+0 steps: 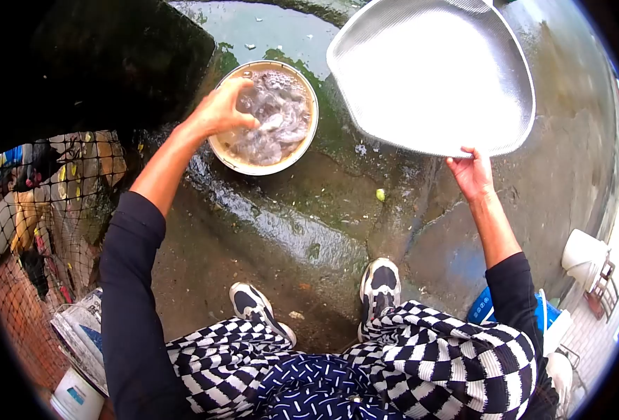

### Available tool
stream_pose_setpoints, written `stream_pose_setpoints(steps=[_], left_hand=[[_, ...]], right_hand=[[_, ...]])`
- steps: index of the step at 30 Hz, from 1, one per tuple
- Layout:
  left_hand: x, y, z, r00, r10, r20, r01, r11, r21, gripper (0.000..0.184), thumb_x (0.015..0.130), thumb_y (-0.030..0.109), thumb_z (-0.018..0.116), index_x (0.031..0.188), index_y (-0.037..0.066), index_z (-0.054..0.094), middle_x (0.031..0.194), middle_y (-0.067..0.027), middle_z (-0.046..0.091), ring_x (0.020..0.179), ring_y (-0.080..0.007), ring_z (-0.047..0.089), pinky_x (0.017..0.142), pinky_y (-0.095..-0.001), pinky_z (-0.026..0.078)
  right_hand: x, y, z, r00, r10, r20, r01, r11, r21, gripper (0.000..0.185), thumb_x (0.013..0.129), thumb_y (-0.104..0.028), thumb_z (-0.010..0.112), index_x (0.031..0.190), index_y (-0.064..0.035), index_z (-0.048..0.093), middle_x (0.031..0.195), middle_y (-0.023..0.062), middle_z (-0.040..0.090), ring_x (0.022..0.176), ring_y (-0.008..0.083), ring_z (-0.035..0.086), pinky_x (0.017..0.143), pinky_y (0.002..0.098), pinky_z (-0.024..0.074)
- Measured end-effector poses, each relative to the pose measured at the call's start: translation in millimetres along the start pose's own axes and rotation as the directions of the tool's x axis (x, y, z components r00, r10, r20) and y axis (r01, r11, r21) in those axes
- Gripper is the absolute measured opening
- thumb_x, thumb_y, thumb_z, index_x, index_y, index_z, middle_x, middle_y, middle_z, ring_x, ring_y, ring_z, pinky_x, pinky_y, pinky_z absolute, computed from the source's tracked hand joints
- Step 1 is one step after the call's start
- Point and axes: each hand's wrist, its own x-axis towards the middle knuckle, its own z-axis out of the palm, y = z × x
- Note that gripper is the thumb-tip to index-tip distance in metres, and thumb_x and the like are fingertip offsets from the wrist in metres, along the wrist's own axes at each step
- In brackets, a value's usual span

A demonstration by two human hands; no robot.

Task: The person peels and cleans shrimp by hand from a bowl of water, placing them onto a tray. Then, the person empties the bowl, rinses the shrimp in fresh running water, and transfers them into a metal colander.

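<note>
A round, pale-rimmed basin [314,129] stands on the wet ground, holding murky brownish water with bubbles. Greyish, slippery-looking pieces [274,136] fill much of it; their kind is hard to make out. My left hand [224,108] is over the basin's left side, thumb and fingers spread apart, with nothing visibly held. At upper right is a large, shiny metal mesh strainer [435,77], glaring white in the light. My right hand [473,173] grips its lower rim, the thumb and fingers closed around the edge.
Wet, mossy concrete [302,203] runs under my two shoes [381,283]. Black netting [50,210] hangs at left, above a white bucket [78,395]. A blue container [482,306] sits beside my right arm, and a white bucket [584,257] lies farther right.
</note>
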Motion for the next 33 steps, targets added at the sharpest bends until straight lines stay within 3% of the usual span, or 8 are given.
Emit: stream_pose_setpoints(steps=[4,7,14,18,22,25,29,33], left_hand=[[28,12,15,0.978,0.181,-0.105,-0.179,0.983,0.032,0.079,0.059,0.029,0.079,0.127,0.007,0.045,0.127,-0.0192,0.046,0.116,-0.0318,0.047,0.097,-0.0387,0.039],[15,47,57,0.994,-0.097,0.047,0.080,0.958,0.276,0.083,0.062,0.044,0.073,0.133,0.017,0.041,0.141,-0.0242,0.021,0.126,-0.0424,0.029,0.103,-0.0548,0.027],[5,26,60,0.985,0.032,0.170,-0.090,0.933,0.348,0.062,0.066,0.018,0.067,0.126,0.014,0.049,0.137,-0.0254,0.031,0.123,-0.0437,0.034,0.096,-0.0481,0.038],[14,2,77,0.998,0.017,0.057,-0.035,0.942,0.333,0.046,0.067,0.006,0.059,0.113,0.010,0.059,0.120,-0.0237,0.047,0.098,-0.0399,0.055,0.086,-0.0416,0.046],[21,-15,75,0.996,0.081,-0.036,-0.075,0.985,0.153,0.040,0.065,0.004,0.060,0.105,0.008,0.064,0.106,-0.0226,0.060,0.093,-0.0343,0.060,0.081,-0.0396,0.048],[12,8,52,0.909,-0.357,0.216,0.417,0.762,-0.495,0.034,0.062,0.001,0.066,0.096,0.006,0.066,0.075,-0.0052,0.063,0.062,-0.0159,0.059,0.058,-0.0296,0.049],[12,-11,41,0.947,-0.207,0.247,0.322,0.605,-0.728,0.016,0.063,-0.001,0.062,0.077,0.006,0.062,0.069,-0.0004,0.057,0.055,-0.0090,0.051,0.049,-0.0250,0.043],[7,19,8,0.981,-0.093,0.169,0.186,0.682,-0.707,0.009,0.064,-0.002,0.060,0.068,0.006,0.059,0.067,0.0001,0.056,0.053,-0.0073,0.048,0.046,-0.0212,0.039]], right_hand=[[-8,2,7,1.000,-0.021,-0.003,0.021,0.996,-0.083,0.015,0.082,-0.011,0.048,0.096,-0.0039,0.049,0.092,0.0083,0.055,0.084,0.0225,0.059,0.060,0.0379,0.0556],[-12,1,12,1.000,-0.020,-0.007,0.019,0.994,-0.107,0.017,0.082,-0.012,0.050,0.097,-0.0039,0.050,0.093,0.0082,0.056,0.084,0.0221,0.059,0.058,0.0367,0.0559],[-22,0,13,0.998,-0.037,-0.045,0.027,0.981,-0.190,0.019,0.081,-0.012,0.053,0.097,-0.0019,0.054,0.092,0.0085,0.057,0.082,0.0222,0.060,0.057,0.0364,0.0565],[-27,-2,13,0.999,-0.036,-0.011,0.033,0.980,-0.197,0.018,0.081,-0.012,0.053,0.095,-0.0010,0.055,0.091,0.0085,0.057,0.083,0.0219,0.060,0.057,0.0366,0.0566],[-36,-9,21,0.998,-0.050,-0.043,0.038,0.972,-0.232,0.018,0.082,-0.012,0.052,0.095,0.0003,0.055,0.092,0.0101,0.058,0.082,0.0220,0.060,0.056,0.0359,0.0563],[-44,-14,25,0.996,-0.069,-0.058,0.054,0.972,-0.228,0.018,0.082,-0.013,0.052,0.094,0.0002,0.055,0.092,0.0105,0.058,0.081,0.0217,0.061,0.056,0.0353,0.0561],[-46,-17,22,0.997,-0.073,-0.017,0.067,0.973,-0.220,0.017,0.083,-0.013,0.052,0.093,-0.0005,0.055,0.091,0.0100,0.058,0.081,0.0216,0.061,0.056,0.0356,0.0564],[-47,-15,20,0.997,-0.068,-0.018,0.061,0.964,-0.257,0.017,0.083,-0.014,0.052,0.094,-0.0015,0.054,0.087,0.0082,0.056,0.079,0.0210,0.060,0.055,0.0364,0.0572]])
